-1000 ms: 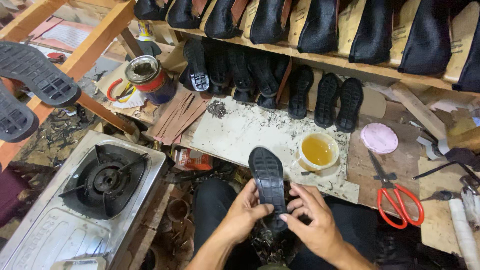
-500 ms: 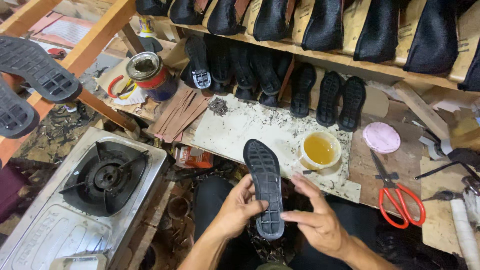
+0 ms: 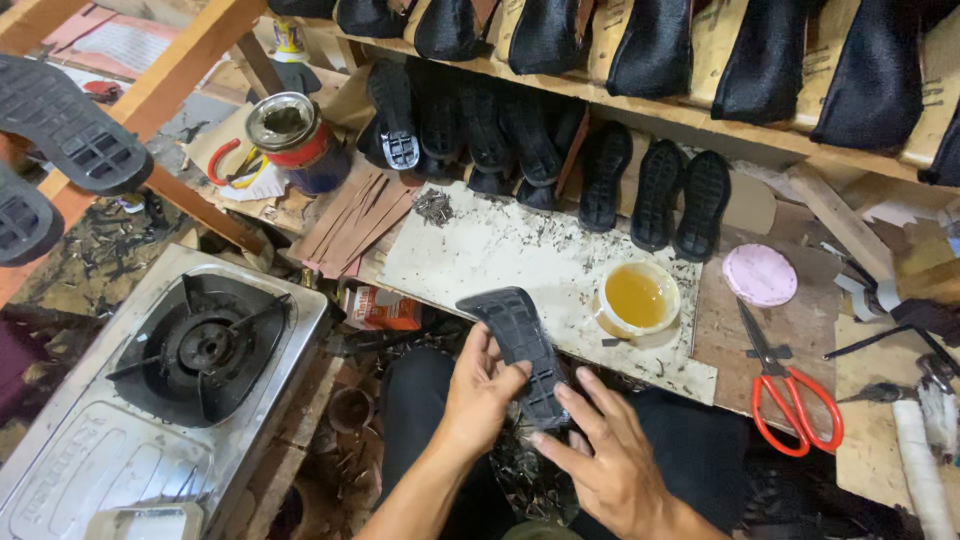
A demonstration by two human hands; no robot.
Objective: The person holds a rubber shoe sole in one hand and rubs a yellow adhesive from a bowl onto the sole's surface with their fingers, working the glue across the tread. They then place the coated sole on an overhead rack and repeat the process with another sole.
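Holding: both hands gripped one black rubber shoe sole (image 3: 522, 345) over the person's lap, just in front of the near edge of the white work board (image 3: 500, 250).
Sole axis: its long axis ran from the lower right, between the hands, up and to the left; the free rounded end pointed toward the board and sat just over its near edge.
Sole face: the ribbed tread side faced up to the camera, and the free end looked curled over.
Left hand (image 3: 480, 395): fingers were curled around the sole's left edge, thumb on the upper face, pinching it.
Right hand (image 3: 605, 460): fingers were spread, with the fingertips pressed on the sole's lower end; that end was partly hidden under them.
Bowl: a small white bowl of yellow liquid (image 3: 638, 298) stood on the board, near the sole and to its right.
Scissors: red-handled scissors (image 3: 790, 385) lay on the brown surface, well apart to the right.
Stove: a steel gas burner (image 3: 200, 350) sat to the left of the hands.
Shelf: a row of black soles (image 3: 655, 190) leaned upright behind the board.
Can: an open tin (image 3: 295, 140) stood at the far left.
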